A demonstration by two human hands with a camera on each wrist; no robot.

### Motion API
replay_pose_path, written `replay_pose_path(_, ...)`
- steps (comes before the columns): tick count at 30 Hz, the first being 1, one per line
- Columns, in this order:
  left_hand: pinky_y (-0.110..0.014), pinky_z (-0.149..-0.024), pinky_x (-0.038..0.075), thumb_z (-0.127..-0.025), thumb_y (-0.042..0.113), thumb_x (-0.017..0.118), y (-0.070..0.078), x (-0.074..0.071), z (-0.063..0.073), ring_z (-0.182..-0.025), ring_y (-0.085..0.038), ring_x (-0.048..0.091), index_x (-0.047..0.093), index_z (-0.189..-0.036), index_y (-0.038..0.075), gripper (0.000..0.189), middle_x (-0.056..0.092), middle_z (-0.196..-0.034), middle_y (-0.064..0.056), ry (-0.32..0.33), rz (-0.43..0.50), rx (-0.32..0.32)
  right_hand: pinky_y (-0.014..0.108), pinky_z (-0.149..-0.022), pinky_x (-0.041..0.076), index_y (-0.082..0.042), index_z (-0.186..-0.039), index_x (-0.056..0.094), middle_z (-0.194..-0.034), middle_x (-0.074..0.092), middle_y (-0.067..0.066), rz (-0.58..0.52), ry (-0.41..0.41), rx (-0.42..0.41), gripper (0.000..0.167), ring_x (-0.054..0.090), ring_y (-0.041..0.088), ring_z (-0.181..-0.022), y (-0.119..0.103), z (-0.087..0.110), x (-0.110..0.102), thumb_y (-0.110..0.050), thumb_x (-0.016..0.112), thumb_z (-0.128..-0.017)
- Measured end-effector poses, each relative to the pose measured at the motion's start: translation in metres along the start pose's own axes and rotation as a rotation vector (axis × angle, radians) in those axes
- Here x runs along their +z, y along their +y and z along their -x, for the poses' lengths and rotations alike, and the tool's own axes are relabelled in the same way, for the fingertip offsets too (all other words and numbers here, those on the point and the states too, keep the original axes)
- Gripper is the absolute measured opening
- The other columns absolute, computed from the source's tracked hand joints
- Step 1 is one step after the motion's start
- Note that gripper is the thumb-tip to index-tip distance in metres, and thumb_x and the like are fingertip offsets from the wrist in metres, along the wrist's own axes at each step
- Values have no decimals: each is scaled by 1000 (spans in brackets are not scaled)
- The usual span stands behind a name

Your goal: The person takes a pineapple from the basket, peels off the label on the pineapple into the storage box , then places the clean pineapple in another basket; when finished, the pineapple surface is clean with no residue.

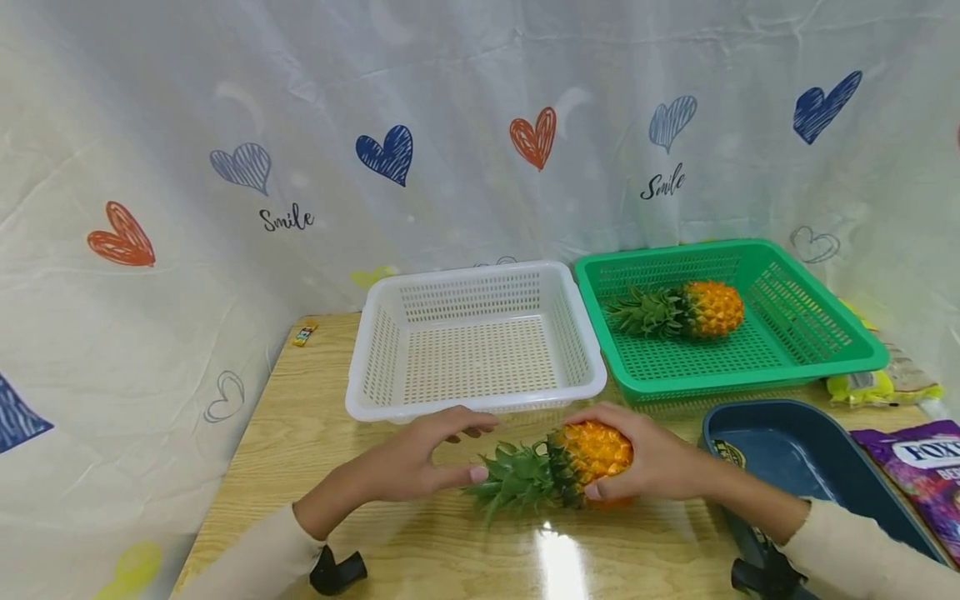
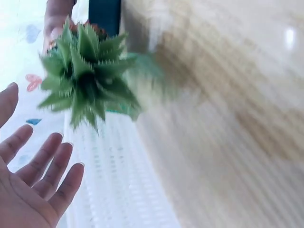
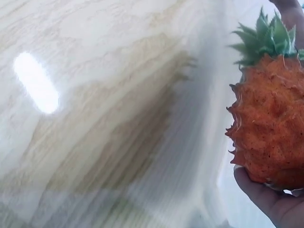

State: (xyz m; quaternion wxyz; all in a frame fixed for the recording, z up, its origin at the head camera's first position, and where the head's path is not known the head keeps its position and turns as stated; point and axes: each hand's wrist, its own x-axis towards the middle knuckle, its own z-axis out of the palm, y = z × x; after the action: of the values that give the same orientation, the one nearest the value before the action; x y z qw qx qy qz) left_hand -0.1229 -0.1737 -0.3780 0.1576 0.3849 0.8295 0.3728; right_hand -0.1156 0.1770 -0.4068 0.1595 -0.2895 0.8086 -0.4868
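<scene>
A pineapple (image 1: 592, 450) with an orange body lies sideways in my right hand (image 1: 656, 458), its green crown (image 1: 517, 479) pointing left. My right fingers and thumb curl round its base end. In the right wrist view the thumb of that hand (image 3: 270, 199) presses against the spiny orange pineapple (image 3: 270, 118), which appears held off the table. My left hand (image 1: 420, 458) hovers beside the crown with fingers spread and nothing in them. The left wrist view shows a gap between the left hand (image 2: 35, 185) and the crown's leaves (image 2: 85, 80).
Behind the hands stands a white basket (image 1: 480, 403), with a green basket (image 1: 757, 377) to its right holding another pineapple (image 1: 712, 308). A dark blue tub (image 1: 780, 433) and a purple bag (image 1: 926, 467) sit at the right. A small wrapper (image 1: 304, 335) lies at the table's (image 1: 300, 433) back left.
</scene>
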Motion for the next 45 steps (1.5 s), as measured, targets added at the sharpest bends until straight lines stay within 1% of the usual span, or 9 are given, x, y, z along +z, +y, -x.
replay_pose_path(7, -37, -95, 53, -99, 29, 67, 0, -18, 4, -116, -15, 63, 51, -146, 21, 50, 62, -133, 3, 128, -65, 46, 38, -63, 59, -25, -141, 49, -125, 51, 14, -77, -18, -10, 68, 63, 22, -89, -3, 8, -15, -15, 81, -82)
replay_pose_path(10, -39, -94, 54, -99, 24, 66, -3, -26, 5, -115, -18, 64, 52, -145, 20, 48, 63, -132, 1, 173, -70, 69, 39, -63, 59, -24, -141, 49, -126, 50, 16, -91, -18, 1, 67, 64, 23, -88, -7, 12, -22, -13, 80, -83)
replay_pose_path(15, -39, -94, 53, -99, 21, 66, -13, -35, 4, -115, -23, 64, 53, -144, 18, 47, 63, -132, -1, 213, -89, 71, 40, -62, 59, -18, -144, 46, -126, 49, 18, -111, -30, -4, 67, 63, 23, -86, -12, 19, -35, -9, 77, -85)
replay_pose_path(19, -39, -95, 52, -99, 23, 66, -25, -37, 2, -117, -22, 63, 55, -143, 18, 45, 62, -134, 2, 230, -113, 42, 39, -61, 58, -14, -145, 45, -122, 50, 22, -114, -59, -35, 66, 63, 23, -83, -14, 26, -45, -6, 75, -87)
replay_pose_path(28, -45, -97, 51, -99, 35, 65, -36, -39, -2, -120, -21, 61, 54, -144, 15, 50, 61, -136, -1, 198, -114, -91, 39, -61, 58, -12, -146, 42, -122, 48, 19, -99, -63, -52, 68, 63, 25, -81, -22, 34, -68, -2, 73, -86)
replay_pose_path(32, -45, -97, 50, -99, 39, 64, -37, -39, -4, -119, -20, 61, 56, -142, 16, 50, 63, -134, -1, 175, -117, -134, 40, -59, 58, -13, -147, 41, -123, 49, 9, -87, -42, -43, 69, 63, 26, -80, -24, 36, -77, -1, 72, -87)
replay_pose_path(35, -44, -97, 51, -99, 40, 64, -38, -40, -4, -118, -20, 62, 56, -141, 17, 49, 63, -134, -3, 164, -122, -149, 39, -58, 58, -14, -147, 41, -122, 50, 4, -63, -23, -53, 69, 63, 26, -81, -25, 37, -83, -1, 72, -86)
replay_pose_path(41, -44, -97, 51, -98, 41, 64, -39, -40, -7, -112, -19, 65, 60, -135, 19, 43, 66, -130, -8, 143, -143, -152, 37, -57, 57, -16, -145, 44, -119, 51, 5, 8, 14, -68, 69, 64, 24, -78, -26, 38, -97, -1, 73, -84)
replay_pose_path(45, -41, -95, 51, -99, 44, 62, -39, -41, -7, -108, -15, 65, 64, -128, 20, 38, 68, -122, 0, 120, -176, -162, 37, -57, 57, -18, -144, 45, -117, 53, 3, 57, 37, -58, 69, 65, 23, -78, -28, 37, -108, -1, 74, -84)
